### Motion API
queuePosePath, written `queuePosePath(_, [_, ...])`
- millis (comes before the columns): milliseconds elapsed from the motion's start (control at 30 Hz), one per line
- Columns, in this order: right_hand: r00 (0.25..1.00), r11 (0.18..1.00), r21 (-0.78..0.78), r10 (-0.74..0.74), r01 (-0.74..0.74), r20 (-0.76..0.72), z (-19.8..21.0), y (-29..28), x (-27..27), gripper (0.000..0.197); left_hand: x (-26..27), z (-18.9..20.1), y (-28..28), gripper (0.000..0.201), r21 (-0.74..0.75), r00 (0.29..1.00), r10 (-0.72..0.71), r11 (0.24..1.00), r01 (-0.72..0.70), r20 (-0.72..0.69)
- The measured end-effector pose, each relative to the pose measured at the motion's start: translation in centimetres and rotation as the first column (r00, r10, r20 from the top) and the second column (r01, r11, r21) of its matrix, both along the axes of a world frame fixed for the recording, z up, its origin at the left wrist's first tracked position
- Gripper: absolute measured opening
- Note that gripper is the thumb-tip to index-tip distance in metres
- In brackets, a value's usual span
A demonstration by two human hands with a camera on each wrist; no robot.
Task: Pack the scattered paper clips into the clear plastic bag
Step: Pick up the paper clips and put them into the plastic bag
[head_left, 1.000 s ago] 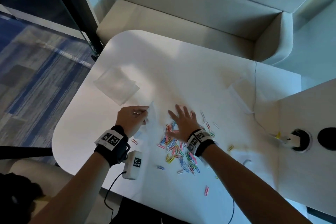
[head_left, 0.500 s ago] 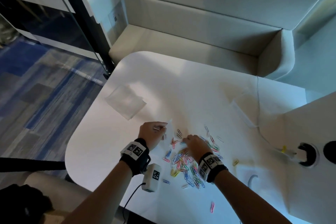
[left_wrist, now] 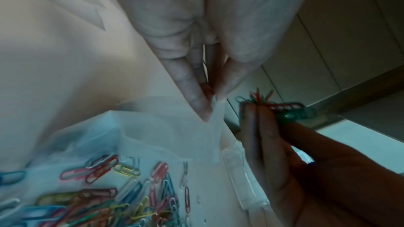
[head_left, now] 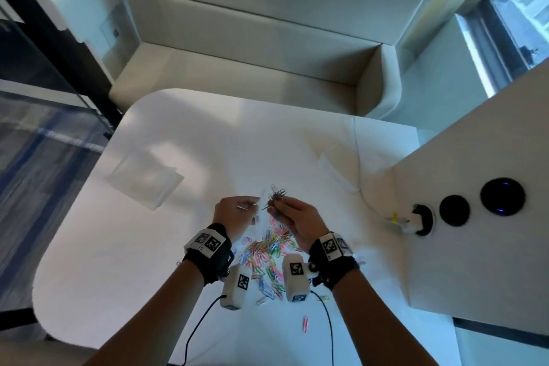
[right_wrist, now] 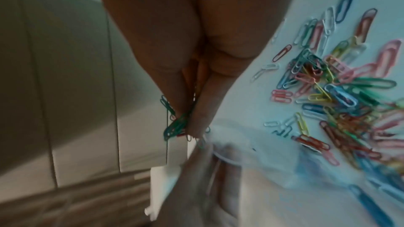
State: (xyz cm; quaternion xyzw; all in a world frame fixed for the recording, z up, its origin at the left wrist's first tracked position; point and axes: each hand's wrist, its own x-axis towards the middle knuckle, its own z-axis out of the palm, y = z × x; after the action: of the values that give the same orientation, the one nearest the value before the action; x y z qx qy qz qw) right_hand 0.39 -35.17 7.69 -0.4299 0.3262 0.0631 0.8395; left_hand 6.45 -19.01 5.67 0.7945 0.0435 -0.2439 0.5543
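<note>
On the table [head_left: 148,261] lies a heap of clips [head_left: 269,249]. Above it the left hand [head_left: 234,214] pinches the bag [left_wrist: 174,127] by its rim; the right hand [head_left: 292,218] grips a bunch [head_left: 276,194] just beside that rim.

A white table [head_left: 184,261] with rounded corners filled the middle of the head view. A heap of coloured paper clips [head_left: 269,255] lay at lower centre (one pink clip [head_left: 305,324] apart, lower still). Flat clear bags [head_left: 145,180] lay at centre left, and a thin white cable [head_left: 358,163] ran along the right.
</note>
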Motion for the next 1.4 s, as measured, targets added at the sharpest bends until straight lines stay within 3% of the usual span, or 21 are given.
queuePosePath(133, [0.993,0.966,-0.231,0.105,-0.113,-0.048,-0.7,0.8,-0.9,0.015,-0.7,-0.1,-1.2,0.019,0.022,0.995,-0.064,0.998,0.063,0.082])
queuePosePath(233, [0.981,0.9,-0.392,0.161,-0.191,-0.108,-1.4,0.6,-1.2,0.011,-1.6,0.1,-1.1,0.022,0.131,0.962,-0.179,0.979,0.154,0.206])
queuePosePath(367, [0.941,0.655,-0.677,0.205,-0.336,-0.268,-1.9,0.4,-1.0,0.009,-2.2,0.2,-1.0,0.023,0.127,0.955,-0.202,0.976,0.178,0.216])
queuePosePath(433, [0.915,0.588,-0.701,0.245,-0.402,-0.32,-1.8,0.9,-0.7,0.019,-2.2,0.4,-1.2,0.03,0.114,0.956,-0.199,0.977,0.178,0.213])
queuePosePath(533, [0.876,0.582,-0.655,0.345,-0.482,-0.337,-1.6,1.9,-0.2,0.041,-2.2,0.7,-1.5,0.037,0.119,0.956,-0.198,0.977,0.175,0.217])
queuePosePath(667, [0.829,0.326,-0.799,0.44,-0.505,-0.344,-0.9,2.2,-0.2,0.039,-2.1,0.4,-1.1,0.038,0.095,0.961,-0.213,0.975,0.199,0.177])
queuePosePath(700, [0.842,0.302,-0.829,0.436,-0.47,-0.318,-0.7,2.1,-0.3,0.035,-2.0,0.3,-1.0,0.038,0.091,0.959,-0.219,0.974,0.205,0.178])
queuePosePath(767, [0.885,0.348,-0.851,0.395,-0.393,-0.247,-0.6,1.7,-0.4,0.026,-2.0,0.2,-0.6,0.038,0.09,0.958,-0.215,0.975,0.201,0.191])
queuePosePath(833, [0.936,0.527,-0.787,0.305,-0.32,-0.176,-0.8,0.5,-0.6,0.019,-1.8,0.1,-0.1,0.038,0.097,0.961,-0.185,0.981,0.168,0.205])
queuePosePath(867, [0.958,0.577,-0.771,0.243,-0.269,-0.152,-1.1,-0.5,-0.7,0.018,-1.8,0.1,0.2,0.038,0.101,0.965,-0.161,0.985,0.142,0.206])
queuePosePath(900, [0.972,0.562,-0.795,0.185,-0.228,-0.148,-1.5,-1.7,-0.7,0.018,-1.7,0.1,0.5,0.037,0.102,0.971,-0.128,0.989,0.109,0.202])
queuePosePath(967, [0.953,0.365,-0.881,0.155,-0.301,-0.261,-3.0,-4.0,-0.7,0.025,-1.6,0.0,1.4,0.038,0.095,0.982,-0.041,0.995,0.024,0.183])
queuePosePath(1033, [0.85,0.176,-0.836,0.202,-0.52,-0.487,-5.5,-5.6,-0.6,0.046,-1.5,-0.5,2.4,0.031,0.108,0.99,0.035,0.993,-0.049,0.136])
queuePosePath(1133, [0.718,0.033,-0.739,0.272,-0.673,-0.641,-8.7,-5.3,-0.3,0.067,-1.5,-0.6,4.0,0.027,0.037,0.999,0.043,0.998,-0.044,0.026])
queuePosePath(1233, [0.634,-0.184,-0.715,0.353,-0.674,-0.688,-9.9,-3.1,-0.5,0.073,-1.8,0.5,4.1,0.032,-0.03,0.999,0.04,0.999,-0.041,-0.02])
queuePosePath(1400, [0.555,-0.405,-0.719,0.458,-0.565,-0.694,-10.3,0.8,-3.2,0.084,-2.1,0.2,4.8,0.018,-0.012,0.997,0.067,0.998,-0.067,0.026])
